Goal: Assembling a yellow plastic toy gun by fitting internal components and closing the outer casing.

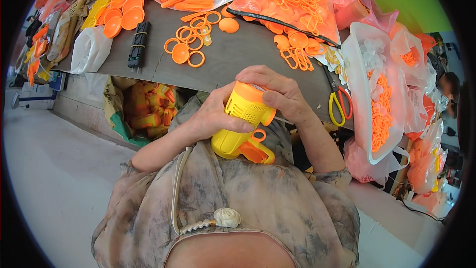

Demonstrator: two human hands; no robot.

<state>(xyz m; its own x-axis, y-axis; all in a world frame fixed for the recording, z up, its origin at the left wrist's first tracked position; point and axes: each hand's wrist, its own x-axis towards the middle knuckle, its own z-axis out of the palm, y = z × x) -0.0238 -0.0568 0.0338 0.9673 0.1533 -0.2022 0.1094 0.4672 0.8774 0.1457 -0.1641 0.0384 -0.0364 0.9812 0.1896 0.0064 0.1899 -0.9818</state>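
Observation:
A yellow plastic toy gun (229,136) with orange end pieces is held up in front of my chest, above the near edge of the table. Its body has small slots and holes, and an orange ring sticks out by the handle. My left hand (214,115) wraps around the body, thumb across the yellow side. From the other side my right hand (283,92) closes over the orange end, its thumb pressing near the rim. Part of that end is hidden under the fingers.
Orange rings (188,34) and cups (133,17) lie on the grey table (218,59). Scissors (339,100) sit at its right edge, beside a white tub (361,84) of orange parts. A black battery-like block (139,44) is at left; below stands a sack (115,106) of yellow-orange pieces.

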